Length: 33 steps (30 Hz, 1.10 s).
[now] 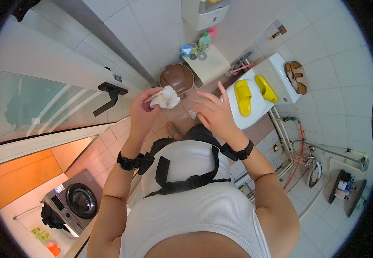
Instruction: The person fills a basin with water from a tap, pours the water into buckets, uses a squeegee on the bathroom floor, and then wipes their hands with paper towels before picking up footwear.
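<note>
My left hand (145,112) is raised in front of me, its fingers closed on a crumpled white tissue (166,98). Opposite it, my right hand (215,111) is held up with the fingers spread and nothing in them. A gap separates the right hand from the tissue. Beyond the tissue stands a brown round bin (177,78) on the floor. Just right of my right hand, a yellow slipper (243,98) rests on the closed white toilet lid (236,118), with a second yellow slipper (265,88) beside it.
A pair of sandals (296,77) sits on the toilet tank (277,64). A white cabinet (208,64) carries a green bottle (204,42) and other containers. On the left are a glass door with a black handle (111,98) and a grey washing machine (74,202). Pipes and hoses line the right wall.
</note>
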Each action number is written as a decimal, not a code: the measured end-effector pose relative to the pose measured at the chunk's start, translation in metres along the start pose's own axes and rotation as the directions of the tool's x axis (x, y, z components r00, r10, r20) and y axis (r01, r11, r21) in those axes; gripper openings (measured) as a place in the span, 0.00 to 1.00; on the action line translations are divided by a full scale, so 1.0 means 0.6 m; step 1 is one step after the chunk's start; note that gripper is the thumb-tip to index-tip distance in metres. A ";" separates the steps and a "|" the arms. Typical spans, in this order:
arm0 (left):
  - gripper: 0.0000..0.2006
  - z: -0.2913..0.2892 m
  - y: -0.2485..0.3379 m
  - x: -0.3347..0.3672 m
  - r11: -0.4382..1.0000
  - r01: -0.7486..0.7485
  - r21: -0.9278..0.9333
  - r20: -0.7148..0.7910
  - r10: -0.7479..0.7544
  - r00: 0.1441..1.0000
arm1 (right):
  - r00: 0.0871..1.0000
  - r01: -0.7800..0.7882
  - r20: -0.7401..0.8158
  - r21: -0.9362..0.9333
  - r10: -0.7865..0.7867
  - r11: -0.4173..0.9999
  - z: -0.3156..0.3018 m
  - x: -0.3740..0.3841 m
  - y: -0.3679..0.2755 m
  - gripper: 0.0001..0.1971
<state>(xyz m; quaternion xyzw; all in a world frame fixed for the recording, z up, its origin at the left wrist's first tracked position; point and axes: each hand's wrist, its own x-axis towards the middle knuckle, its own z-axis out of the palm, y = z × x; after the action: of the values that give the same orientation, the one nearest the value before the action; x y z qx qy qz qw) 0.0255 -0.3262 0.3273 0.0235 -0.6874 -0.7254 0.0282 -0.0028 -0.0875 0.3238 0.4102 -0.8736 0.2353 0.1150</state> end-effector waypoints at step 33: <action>0.42 -0.084 0.023 -0.048 0.213 0.538 -0.816 0.524 -0.122 0.843 | 0.544 -0.296 -0.073 0.915 0.836 0.272 0.070 -0.030 -0.021 0.18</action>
<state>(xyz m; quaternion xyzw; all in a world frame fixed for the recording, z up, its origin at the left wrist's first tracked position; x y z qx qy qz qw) 0.0580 -0.3750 0.3380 0.0224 -0.0945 -0.9649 -0.2440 0.0183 -0.1037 0.2842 -0.0413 -0.6626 0.7458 0.0557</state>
